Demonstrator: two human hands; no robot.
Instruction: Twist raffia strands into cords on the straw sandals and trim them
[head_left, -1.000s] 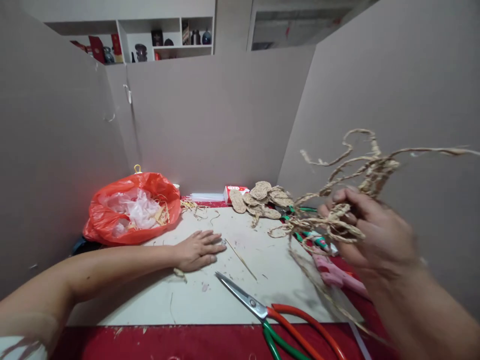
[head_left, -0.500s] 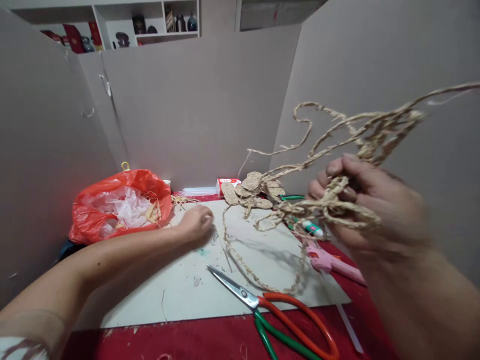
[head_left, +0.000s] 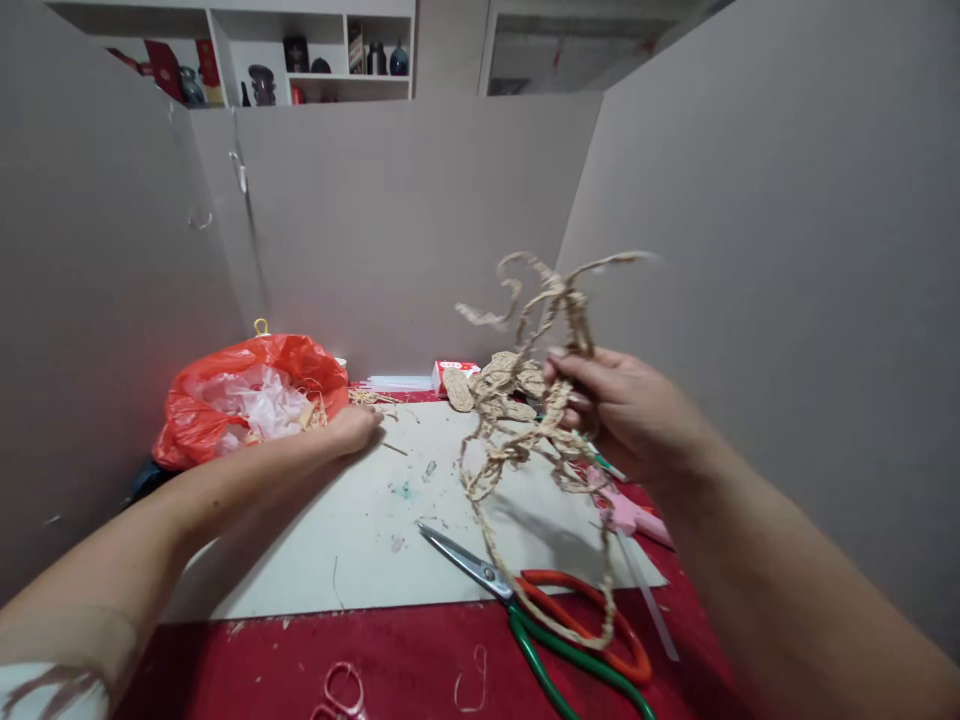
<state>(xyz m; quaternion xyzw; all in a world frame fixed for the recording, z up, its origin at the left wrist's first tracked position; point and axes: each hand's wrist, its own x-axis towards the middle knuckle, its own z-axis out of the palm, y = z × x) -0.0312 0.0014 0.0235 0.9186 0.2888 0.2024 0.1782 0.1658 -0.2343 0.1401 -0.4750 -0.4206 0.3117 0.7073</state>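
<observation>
A tangled bundle of braided straw cord (head_left: 486,478) hangs from my right hand (head_left: 619,400), its fingers closed around it. Loose ends stick up above the grip, and a long loop droops over the handles of the large scissors (head_left: 480,572). My left hand (head_left: 354,430) is low over the white board (head_left: 300,570), beside straw scraps (head_left: 367,398) and the red plastic bag (head_left: 187,420). Its fingers look curled, and whatever they may hold is hidden. Coiled straw pieces (head_left: 459,390) lie at the back, partly behind the cord.
A pink glue gun (head_left: 637,518) and a clear glue stick (head_left: 660,620) lie on the red cloth (head_left: 262,670) at right. Small pink-handled scissors (head_left: 343,690) are at the front edge. A red-and-white box (head_left: 448,373) stands at the back. Grey panels (head_left: 390,220) enclose the table.
My right hand has moved left and inward with the straw cord, which now hangs over the board. My left hand has shifted left toward the bag and scraps. The view has tilted slightly.
</observation>
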